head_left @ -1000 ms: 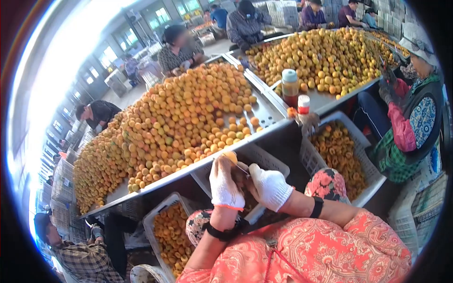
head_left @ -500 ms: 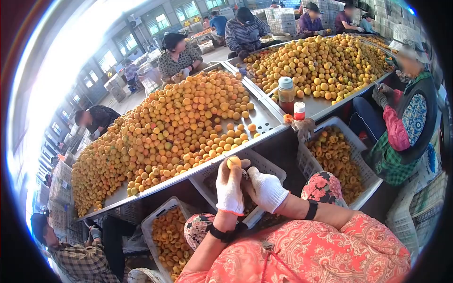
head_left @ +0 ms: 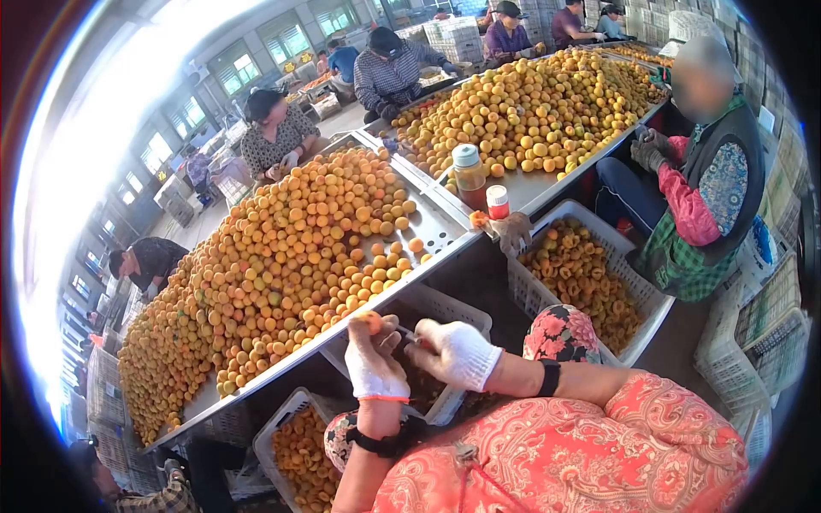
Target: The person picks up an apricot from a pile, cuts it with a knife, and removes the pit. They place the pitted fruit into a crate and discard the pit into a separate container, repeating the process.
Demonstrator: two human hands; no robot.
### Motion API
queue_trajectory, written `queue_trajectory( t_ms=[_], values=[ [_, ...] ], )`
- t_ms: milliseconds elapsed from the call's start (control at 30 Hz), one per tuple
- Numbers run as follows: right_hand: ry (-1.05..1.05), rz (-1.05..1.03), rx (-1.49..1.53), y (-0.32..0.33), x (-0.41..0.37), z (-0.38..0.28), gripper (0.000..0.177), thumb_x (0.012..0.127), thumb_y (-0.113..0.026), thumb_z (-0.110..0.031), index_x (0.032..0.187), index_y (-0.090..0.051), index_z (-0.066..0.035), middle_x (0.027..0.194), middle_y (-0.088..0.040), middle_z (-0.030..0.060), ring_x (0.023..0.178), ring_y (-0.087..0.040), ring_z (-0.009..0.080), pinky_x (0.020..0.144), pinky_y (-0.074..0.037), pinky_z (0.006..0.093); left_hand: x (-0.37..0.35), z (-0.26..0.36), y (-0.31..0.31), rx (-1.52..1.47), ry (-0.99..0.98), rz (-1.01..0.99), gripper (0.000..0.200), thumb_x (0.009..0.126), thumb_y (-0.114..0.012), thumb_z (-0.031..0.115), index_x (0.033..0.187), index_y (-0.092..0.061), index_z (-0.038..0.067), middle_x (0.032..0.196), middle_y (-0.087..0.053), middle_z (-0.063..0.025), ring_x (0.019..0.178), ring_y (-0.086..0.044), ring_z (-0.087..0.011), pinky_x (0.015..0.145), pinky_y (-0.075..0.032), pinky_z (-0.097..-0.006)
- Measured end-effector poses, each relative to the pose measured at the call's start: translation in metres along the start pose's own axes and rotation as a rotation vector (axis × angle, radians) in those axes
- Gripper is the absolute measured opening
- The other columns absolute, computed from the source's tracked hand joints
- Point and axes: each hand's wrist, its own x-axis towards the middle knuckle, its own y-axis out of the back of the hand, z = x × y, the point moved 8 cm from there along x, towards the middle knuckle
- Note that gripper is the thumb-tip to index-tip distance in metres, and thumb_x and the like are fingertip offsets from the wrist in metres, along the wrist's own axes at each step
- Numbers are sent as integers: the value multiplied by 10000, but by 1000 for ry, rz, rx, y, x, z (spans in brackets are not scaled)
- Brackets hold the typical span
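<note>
My left hand (head_left: 375, 366), in a white glove with dirty fingertips, is closed around an apricot (head_left: 369, 321) held at its fingertips. Close on its right, my right hand (head_left: 459, 352), gloved too, pinches a small, thin metal-looking tool (head_left: 413, 339); its exact kind is too small to tell. A narrow gap separates the two hands. Below them is a white plastic crate (head_left: 481, 322), its contents mostly hidden by the hands. Just beyond lies a big pile of whole apricots (head_left: 282, 265) on a metal table (head_left: 445, 229).
Crates of split apricots stand left (head_left: 305, 462) and right (head_left: 588, 278) of my knees. A jar with a pale lid (head_left: 468, 175) and a red bottle (head_left: 498, 203) stand on the table edge. A co-worker (head_left: 710, 179) sits at the right; others work around a second apricot pile (head_left: 530, 111).
The scene has shifted left in view as the head turned. My hands have drawn slightly apart, and the apricot in my left hand is now partly hidden by the fingers.
</note>
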Motion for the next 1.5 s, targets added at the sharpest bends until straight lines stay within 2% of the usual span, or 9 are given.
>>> queue_trajectory(
  t_ms=[200,300,400,567,667,833,1400,1433,1500],
  values=[
    [207,487,150,58,10,-18,213,927,-678,-206,958,-548,-41,677,-554,127,575,-566,244,559,-469,339,-26,-6,-33,419,21,-278,277,1005,-546,302,1037,-640,44,818,-639,-16,626,-529,-78,564,-411,-227],
    [-53,225,380,44,15,-6,198,967,-631,-228,948,-567,-42,728,-568,73,676,-513,86,601,-455,295,-30,-12,-40,413,-39,-354,257,1002,-556,266,1123,-591,42,772,-594,23,575,-472,-51,495,-342,-203],
    [-232,162,477,22,12,22,305,963,-605,-309,950,-598,-5,780,-632,204,758,-653,348,637,-482,394,-29,-10,-42,430,-144,-350,358,999,-564,338,1254,-546,87,889,-601,-4,610,-512,-73,530,-399,-206],
    [-231,188,445,19,18,24,289,947,-607,-322,1002,-628,-40,869,-658,220,832,-645,394,692,-501,397,-30,-34,-39,188,-81,-264,378,1006,-550,309,1325,-518,108,1155,-616,-28,909,-628,-136,683,-528,-260],
    [-157,248,356,25,21,13,242,968,-623,-258,860,-586,-44,688,-560,60,657,-503,92,598,-458,300,-36,-32,-46,55,124,-195,400,997,-538,411,1297,-550,147,1190,-635,-14,982,-659,-183,734,-567,-312],
    [0,217,165,23,26,4,146,891,-660,-185,893,-591,-57,709,-602,158,673,-640,347,588,-495,368,-39,-63,-25,-91,624,-97,402,934,-510,610,1098,-626,262,1003,-685,45,812,-682,-186,638,-546,-314],
    [-192,99,317,9,35,39,230,949,-642,-269,998,-627,-45,776,-652,96,722,-638,136,665,-507,305,-16,-58,-35,115,293,-169,338,1005,-469,478,1149,-602,202,947,-653,75,747,-653,-127,547,-507,-258],
    [-143,190,355,12,35,36,350,914,-651,-403,849,-623,-60,701,-640,151,660,-650,338,594,-502,394,-19,-63,-36,9,374,-56,342,994,-478,500,1129,-613,216,964,-672,70,812,-675,-136,619,-540,-259],
    [-86,189,254,19,34,26,314,916,-662,-354,844,-610,-53,688,-618,138,628,-630,278,580,-489,366,-26,-59,-41,-56,495,-58,337,992,-479,502,1116,-617,221,975,-674,66,827,-675,-135,639,-547,-268]
  ],
)
